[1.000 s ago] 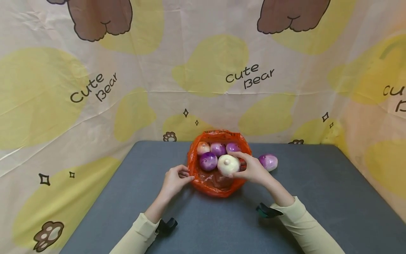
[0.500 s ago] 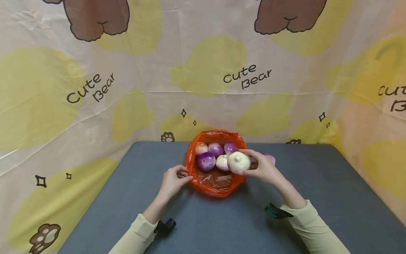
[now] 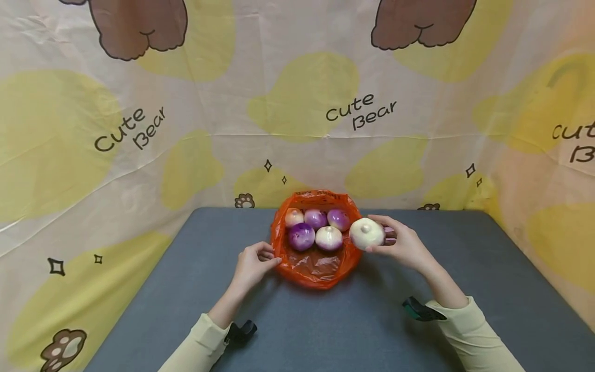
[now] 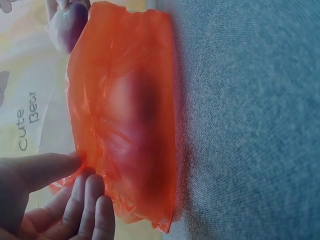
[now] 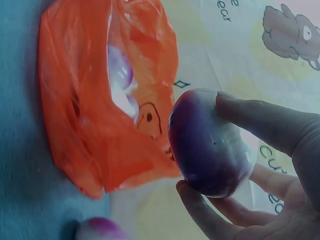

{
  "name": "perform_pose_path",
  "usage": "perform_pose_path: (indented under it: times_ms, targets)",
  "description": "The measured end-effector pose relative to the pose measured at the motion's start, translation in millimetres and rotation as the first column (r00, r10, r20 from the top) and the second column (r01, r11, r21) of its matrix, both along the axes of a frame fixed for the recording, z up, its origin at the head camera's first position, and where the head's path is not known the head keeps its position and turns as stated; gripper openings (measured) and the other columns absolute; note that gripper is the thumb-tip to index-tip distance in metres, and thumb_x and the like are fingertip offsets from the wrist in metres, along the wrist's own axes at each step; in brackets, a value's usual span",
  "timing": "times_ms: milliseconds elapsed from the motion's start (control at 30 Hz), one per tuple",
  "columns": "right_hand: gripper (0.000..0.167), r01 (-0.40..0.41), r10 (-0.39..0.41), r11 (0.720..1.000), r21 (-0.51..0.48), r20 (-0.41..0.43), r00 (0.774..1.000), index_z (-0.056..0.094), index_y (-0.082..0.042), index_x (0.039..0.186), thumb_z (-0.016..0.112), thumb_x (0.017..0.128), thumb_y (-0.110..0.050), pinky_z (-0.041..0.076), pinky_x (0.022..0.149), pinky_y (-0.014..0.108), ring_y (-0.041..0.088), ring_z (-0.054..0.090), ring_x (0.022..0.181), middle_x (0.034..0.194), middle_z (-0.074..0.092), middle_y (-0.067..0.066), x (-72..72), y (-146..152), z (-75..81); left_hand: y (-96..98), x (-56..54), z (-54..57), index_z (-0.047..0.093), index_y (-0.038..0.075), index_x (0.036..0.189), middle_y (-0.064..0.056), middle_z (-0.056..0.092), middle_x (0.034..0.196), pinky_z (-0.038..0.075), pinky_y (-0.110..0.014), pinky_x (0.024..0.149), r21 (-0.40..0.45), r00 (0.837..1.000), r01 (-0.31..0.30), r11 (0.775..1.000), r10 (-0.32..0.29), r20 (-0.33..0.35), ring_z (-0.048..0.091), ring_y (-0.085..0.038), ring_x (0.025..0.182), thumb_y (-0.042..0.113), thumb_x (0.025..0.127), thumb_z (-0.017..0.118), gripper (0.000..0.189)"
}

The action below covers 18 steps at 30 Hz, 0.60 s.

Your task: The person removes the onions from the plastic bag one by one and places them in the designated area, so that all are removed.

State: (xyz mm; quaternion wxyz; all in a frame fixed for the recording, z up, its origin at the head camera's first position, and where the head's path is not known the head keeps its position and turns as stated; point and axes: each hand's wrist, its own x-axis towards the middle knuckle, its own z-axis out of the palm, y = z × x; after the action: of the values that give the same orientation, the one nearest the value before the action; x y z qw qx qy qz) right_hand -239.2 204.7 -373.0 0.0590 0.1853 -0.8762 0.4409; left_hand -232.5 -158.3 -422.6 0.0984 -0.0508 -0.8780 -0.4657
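An orange-red plastic bag [image 3: 309, 281] stands with its mouth spread on the table, several purple and white onions [image 3: 302, 236] inside it. At the bag's left side, my left hand [image 3: 253, 266] pinches its rim between thumb and fingers; the left wrist view shows the thin plastic [image 4: 120, 100] caught there. My right hand [image 3: 406, 247] holds a pale onion [image 3: 366, 233] just above the bag's right rim, gripped between thumb and fingers. From the right wrist, that same onion [image 5: 210, 145] shows a purple side, apart from the bag.
Another onion [image 5: 102, 230] lies on the table beside the bag, mostly hidden by my right hand in the head view. The grey table [image 3: 321, 330] ends at the back against a printed cloth [image 3: 297, 93] with bears and yellow patches.
My right hand has carried the pale onion rightward from over the bag's middle to its right rim, uncovering a white and purple onion inside. My left hand keeps its place on the bag.
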Motion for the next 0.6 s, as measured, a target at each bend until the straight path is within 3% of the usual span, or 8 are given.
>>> perform_pose_path:
  times_ms: [600]
  targets:
    - [0.076, 0.087, -0.089, 0.995, 0.046, 0.037, 0.995, 0.045, -0.01, 0.139, 0.08, 0.075, -0.028, 0.053, 0.084, 0.045, 0.041, 0.061, 0.108, 0.136, 0.048, 0.02, 9.2, 38, 6.0, 0.2, -0.9, 1.4, 0.067, 0.007, 0.085, -0.003, 0.069, 0.077, 0.053, -0.024, 0.064, -0.002, 1.0, -0.002, 1.0, 0.002, 0.01, 0.063, -0.012, 0.068, 0.012, 0.074, 0.079, 0.017]
